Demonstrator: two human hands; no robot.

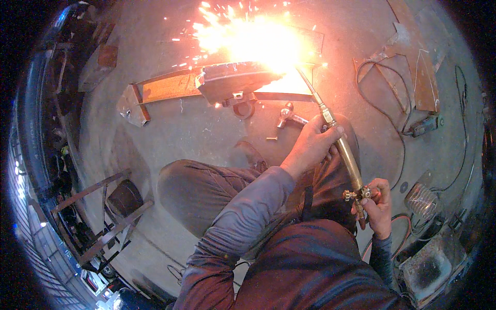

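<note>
A brass cutting torch (347,155) slants up and left across my right knee, its thin tip at a steel piece (227,85). Bright flame and sparks (258,41) burst from that spot and hide the tip's end and the far side of the steel. My left hand (315,142) is wrapped round the torch's tube near its neck. Lower down, my right hand (378,204) grips the rear end beside the valve knobs (351,195). A rusty steel beam (170,87) lies under the steel piece.
A hammer (289,116) and a small brass-coloured pin (272,138) lie on the floor before me. At right are an angle grinder (424,125) with its cord, rusty plates (423,77) and a wire coil (421,201). A metal frame (106,206) stands at left.
</note>
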